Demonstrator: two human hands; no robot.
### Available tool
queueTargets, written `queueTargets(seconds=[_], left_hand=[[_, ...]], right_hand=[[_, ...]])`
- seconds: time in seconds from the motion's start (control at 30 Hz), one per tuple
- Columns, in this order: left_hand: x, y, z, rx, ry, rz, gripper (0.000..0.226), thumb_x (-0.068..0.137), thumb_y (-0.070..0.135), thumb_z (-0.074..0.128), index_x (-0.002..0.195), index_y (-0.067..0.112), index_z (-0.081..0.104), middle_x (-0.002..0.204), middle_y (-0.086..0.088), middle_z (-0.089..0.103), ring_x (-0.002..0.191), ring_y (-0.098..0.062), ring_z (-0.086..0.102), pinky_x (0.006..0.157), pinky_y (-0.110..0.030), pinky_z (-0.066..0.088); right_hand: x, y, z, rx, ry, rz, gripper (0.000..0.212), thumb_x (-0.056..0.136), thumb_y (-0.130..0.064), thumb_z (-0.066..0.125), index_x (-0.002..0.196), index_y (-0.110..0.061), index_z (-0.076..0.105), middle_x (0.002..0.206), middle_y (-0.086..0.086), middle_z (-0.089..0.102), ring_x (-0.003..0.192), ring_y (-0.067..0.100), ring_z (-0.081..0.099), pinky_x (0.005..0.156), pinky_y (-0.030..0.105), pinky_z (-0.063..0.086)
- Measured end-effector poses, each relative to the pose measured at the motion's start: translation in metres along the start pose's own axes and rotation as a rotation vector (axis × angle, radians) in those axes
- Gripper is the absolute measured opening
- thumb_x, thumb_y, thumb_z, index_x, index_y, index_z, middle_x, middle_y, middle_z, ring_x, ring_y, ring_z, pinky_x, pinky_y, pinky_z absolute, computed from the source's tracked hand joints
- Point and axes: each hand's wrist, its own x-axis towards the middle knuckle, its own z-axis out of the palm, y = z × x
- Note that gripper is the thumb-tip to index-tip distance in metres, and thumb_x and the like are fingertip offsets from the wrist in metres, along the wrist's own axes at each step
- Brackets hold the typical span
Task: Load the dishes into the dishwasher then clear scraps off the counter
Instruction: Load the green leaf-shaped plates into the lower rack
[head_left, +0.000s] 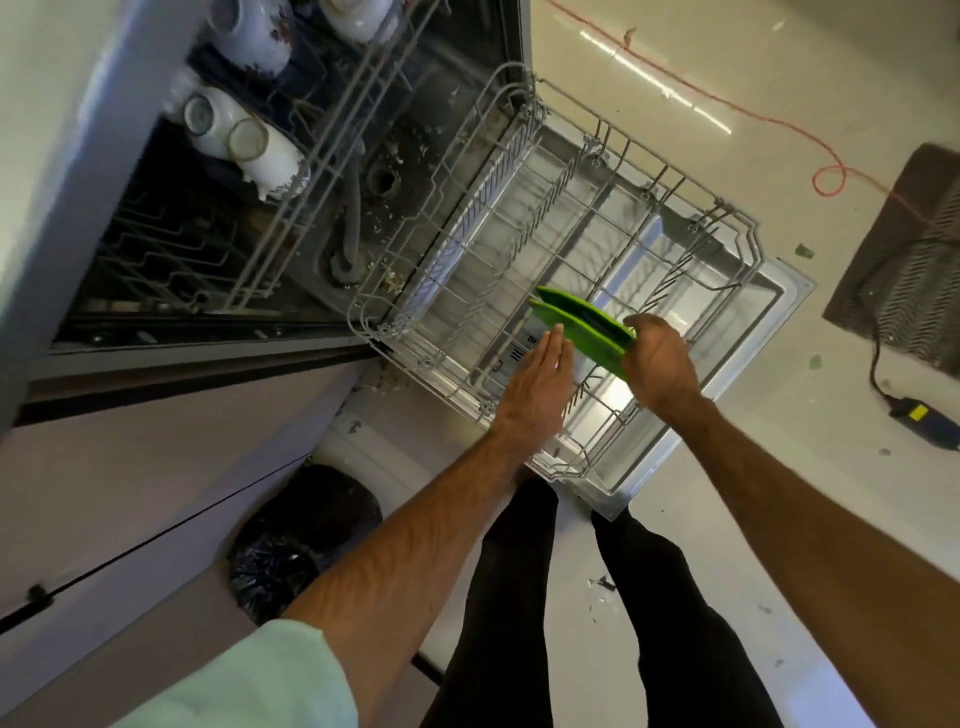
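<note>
Two green plates (582, 325) stand on edge side by side over the pulled-out lower dishwasher rack (519, 249). My right hand (662, 364) grips their near rims from the right. My left hand (540, 384) hovers flat with fingers together, its tips next to the left plate's edge, holding nothing. The rack rests on the open dishwasher door (779, 291). White cups (244, 145) sit upside down in the upper rack (291, 171).
A black-lined bin (306, 535) stands on the floor by the cabinet at lower left. My legs are just in front of the door. An orange cord (810, 156), a dark mat (904, 260) and a power adapter (919, 421) lie on the floor to the right.
</note>
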Motion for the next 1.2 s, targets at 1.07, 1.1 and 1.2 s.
queueTargets(seconds=[1.07,1.1,1.2], left_hand=[[-0.550,0.010,-0.258,-0.388,1.157,-0.615,0.039,0.080,-0.002,0.062,0.117,0.007,0.068,0.140,-0.014,0.056,0.131,-0.030,0.053,0.111,-0.039,0.040],[-0.560,-0.001,-0.260,-0.387,1.167,-0.623,0.039,0.079,-0.002,0.062,0.117,0.009,0.068,0.139,-0.012,0.057,0.130,-0.029,0.054,0.111,-0.037,0.040],[-0.591,-0.037,-0.265,-0.418,1.217,-0.647,0.036,0.078,-0.004,0.061,0.111,0.009,0.070,0.130,-0.007,0.062,0.122,-0.026,0.058,0.102,-0.026,0.040]], right_hand=[[-0.349,-0.458,-0.243,0.059,-0.295,-0.894,0.020,0.090,-0.005,0.061,0.093,-0.013,0.079,0.093,0.006,0.077,0.086,0.019,0.073,0.082,0.032,0.060],[-0.354,-0.469,-0.234,0.058,-0.312,-0.897,0.020,0.091,-0.006,0.061,0.093,-0.015,0.078,0.093,0.004,0.077,0.085,0.017,0.074,0.084,0.032,0.061],[-0.367,-0.503,-0.203,0.058,-0.346,-0.900,0.020,0.092,-0.007,0.060,0.090,-0.016,0.078,0.088,0.000,0.076,0.081,0.015,0.074,0.079,0.037,0.063]])
